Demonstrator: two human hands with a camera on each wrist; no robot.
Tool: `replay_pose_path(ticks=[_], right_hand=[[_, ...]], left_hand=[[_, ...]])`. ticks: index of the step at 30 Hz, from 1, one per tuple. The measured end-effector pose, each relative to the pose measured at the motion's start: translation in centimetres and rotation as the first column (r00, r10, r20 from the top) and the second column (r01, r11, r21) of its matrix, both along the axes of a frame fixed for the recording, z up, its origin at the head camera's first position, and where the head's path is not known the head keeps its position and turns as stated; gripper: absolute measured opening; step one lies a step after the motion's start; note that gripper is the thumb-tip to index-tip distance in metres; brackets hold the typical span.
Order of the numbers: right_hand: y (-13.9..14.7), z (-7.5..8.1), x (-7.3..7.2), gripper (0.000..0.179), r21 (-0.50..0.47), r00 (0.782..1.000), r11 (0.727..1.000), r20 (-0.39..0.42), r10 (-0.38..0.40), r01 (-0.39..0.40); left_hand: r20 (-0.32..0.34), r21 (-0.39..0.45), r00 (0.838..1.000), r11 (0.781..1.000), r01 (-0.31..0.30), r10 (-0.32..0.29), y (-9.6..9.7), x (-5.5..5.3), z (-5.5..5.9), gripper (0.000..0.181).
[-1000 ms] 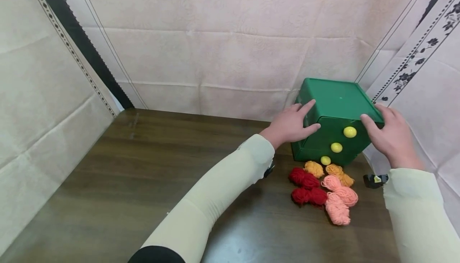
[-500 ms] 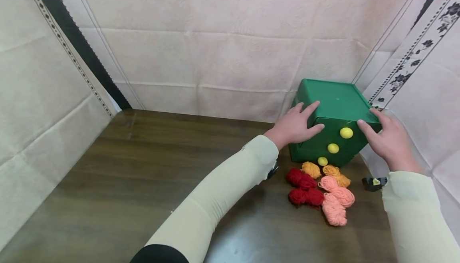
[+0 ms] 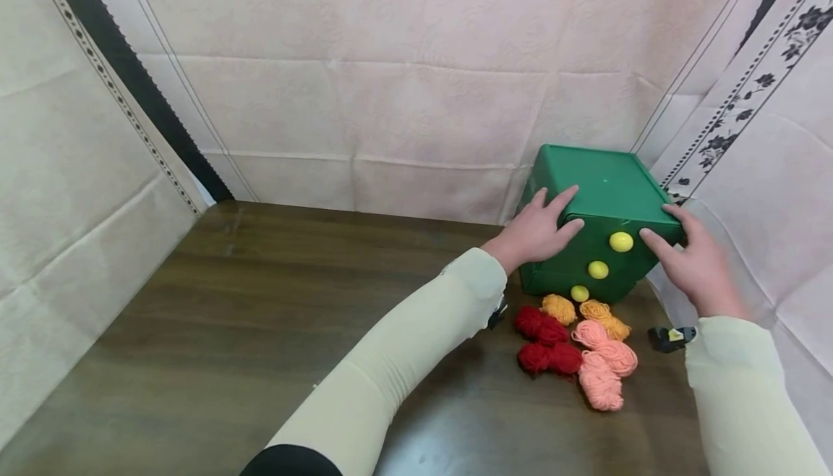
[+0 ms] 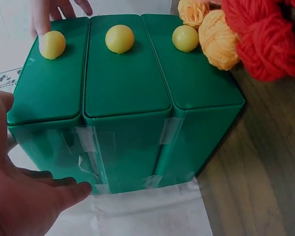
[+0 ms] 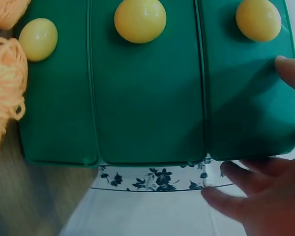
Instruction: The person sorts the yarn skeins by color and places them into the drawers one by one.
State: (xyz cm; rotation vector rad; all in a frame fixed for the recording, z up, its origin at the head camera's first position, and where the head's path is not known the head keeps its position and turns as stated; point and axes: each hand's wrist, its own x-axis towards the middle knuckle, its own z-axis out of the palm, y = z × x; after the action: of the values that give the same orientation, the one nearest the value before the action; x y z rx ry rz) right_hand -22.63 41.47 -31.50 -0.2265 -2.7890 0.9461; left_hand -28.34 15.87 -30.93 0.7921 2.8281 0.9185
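Note:
A green three-drawer box (image 3: 605, 179) stands at the table's back right, its front bearing round yellow knobs (image 3: 621, 241). All three drawers look closed. My left hand (image 3: 534, 230) is at the box's left side, fingers spread, thumb pointing over the front edge near the top drawer. In the left wrist view, the left fingers (image 4: 71, 194) are extended beside the box's taped side. My right hand (image 3: 703, 262) is at the upper right front corner, thumb near the top drawer's edge. Its other fingers (image 5: 246, 184) extend along the right side; whether they touch is unclear.
In front of the box lie red yarn bundles (image 3: 549, 342), pink yarn bundles (image 3: 605, 364) and orange yarn bundles (image 3: 605, 319) on the brown wooden table (image 3: 293, 302). Pale cloth (image 3: 390, 85) hangs behind and at both sides, close to the box.
The view has shifted slightly. My left thumb is a little nearer the top knob, and my right hand sits slightly lower against the corner. The box and yarn look unchanged.

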Motion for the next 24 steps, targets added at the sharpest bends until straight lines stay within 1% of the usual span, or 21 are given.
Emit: replay_pose_path(ticks=[6,10,13,15,18,20,24], right_hand=[[-0.4,-0.7,0.1,0.077,-0.134,0.998,0.991,-0.053,-0.029,0.021],[-0.5,-1.0,0.1,0.071,-0.166,0.996,0.985,-0.067,-0.065,0.054],[-0.4,-1.1,0.0,0.062,-0.204,0.993,0.977,-0.085,-0.079,0.061],[-0.2,-1.1,0.0,0.052,-0.251,0.991,0.966,-0.101,-0.085,0.058],[0.0,-1.0,0.0,0.036,-0.337,0.987,0.941,-0.137,-0.082,0.031],[0.2,-0.9,0.0,0.03,-0.382,0.984,0.924,-0.16,-0.074,0.007],[0.2,-0.8,0.0,0.026,-0.416,0.98,0.909,-0.193,-0.057,-0.029]], left_hand=[[0.046,0.08,0.999,0.997,0.02,-0.024,0.3,0.0,-0.2,0.056],[0.08,0.159,0.995,0.986,0.046,-0.059,0.4,-0.2,-0.4,0.051],[0.087,0.214,0.993,0.975,0.06,-0.08,0.5,-0.3,-0.6,0.047],[0.092,0.249,0.993,0.967,0.054,-0.08,0.6,-0.2,-0.6,0.045],[0.103,0.305,0.992,0.952,0.033,-0.067,0.8,0.0,-0.8,0.04],[0.106,0.338,0.993,0.941,0.017,-0.056,1.0,0.1,-0.9,0.036],[0.107,0.388,0.994,0.922,-0.013,-0.031,1.1,0.5,-1.1,0.028]])
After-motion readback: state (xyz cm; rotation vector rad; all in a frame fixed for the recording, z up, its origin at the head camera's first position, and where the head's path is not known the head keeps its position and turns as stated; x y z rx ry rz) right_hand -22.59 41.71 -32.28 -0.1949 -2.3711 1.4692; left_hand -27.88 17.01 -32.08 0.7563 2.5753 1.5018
